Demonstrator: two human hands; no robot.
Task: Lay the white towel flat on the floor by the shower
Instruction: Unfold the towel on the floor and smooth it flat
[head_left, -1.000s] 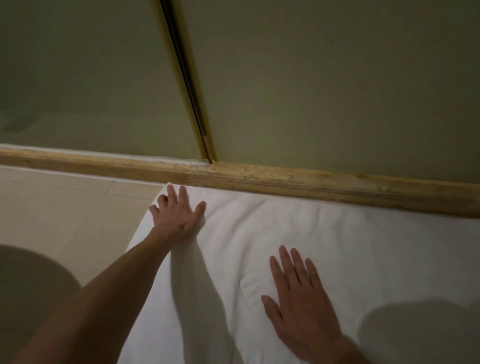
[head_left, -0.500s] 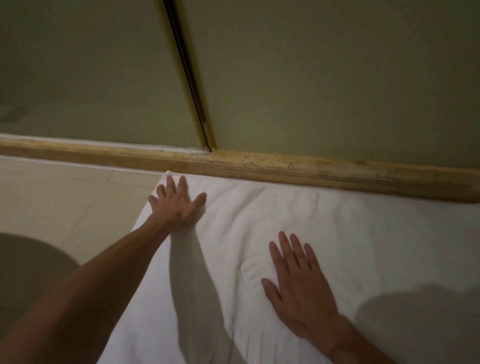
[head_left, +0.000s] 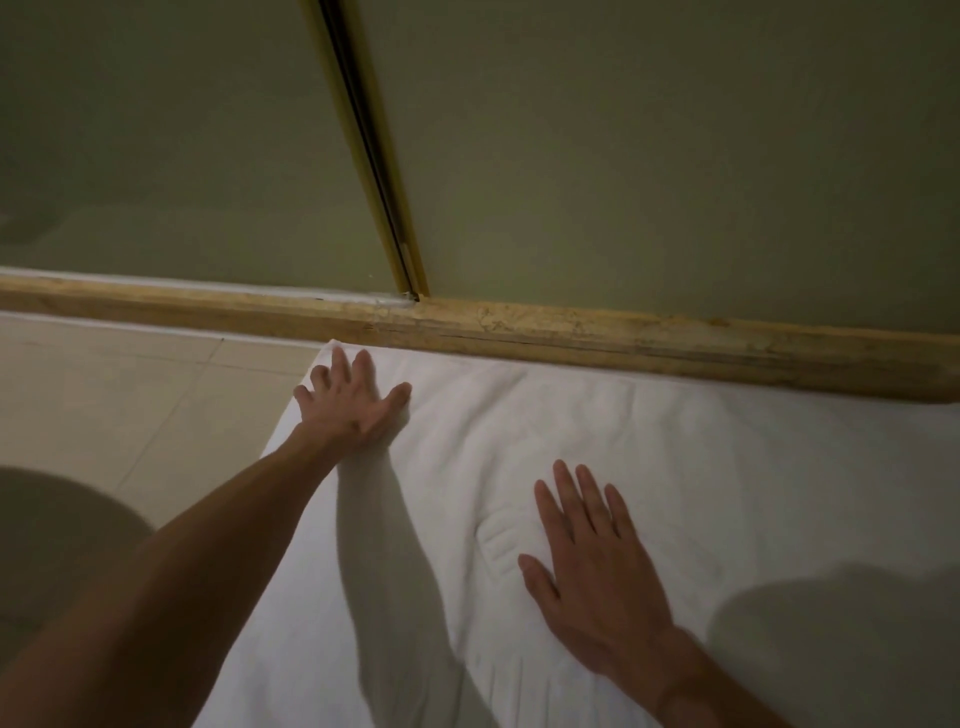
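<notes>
The white towel (head_left: 649, 467) lies spread on the tiled floor (head_left: 130, 395), its far edge running just beside the worn yellowish sill (head_left: 597, 338) under the shower's glass panels (head_left: 649, 156). The left hand (head_left: 353, 402) rests palm-down, fingers splayed, on the towel's far left corner, much as it did a second ago. The right hand (head_left: 592, 571) also stays open and flat, pressing the middle of the cloth beside a small ridged fold (head_left: 501, 545). Neither hand grips anything. Compared with a moment earlier, both hands keep nearly the same places on the towel. Arm shadows fall across the cloth.
</notes>
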